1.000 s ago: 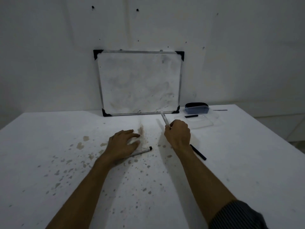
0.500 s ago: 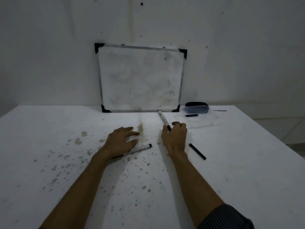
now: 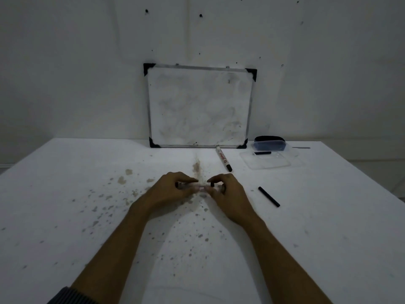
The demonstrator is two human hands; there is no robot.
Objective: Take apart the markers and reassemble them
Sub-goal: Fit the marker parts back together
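I hold a white marker (image 3: 197,187) level above the table, one end in each hand. My left hand (image 3: 173,191) grips its left end and my right hand (image 3: 228,194) pinches its right end, where a small black tip shows. Fingers hide most of the barrel. A second white marker (image 3: 223,158) with a black end lies on the table beyond my right hand, free of both hands. A loose black stick-shaped part (image 3: 268,196) lies to the right of my right hand.
A small whiteboard (image 3: 199,108) leans on the wall at the table's back edge. At the back right are a clear flat tray (image 3: 266,163) holding a short black piece (image 3: 262,153) and a lidded container (image 3: 270,143). Brown stains (image 3: 122,181) speckle the white table.
My right hand put the second marker down on the table and moved left. Both hands came together and lifted the marker that lay under my left hand.
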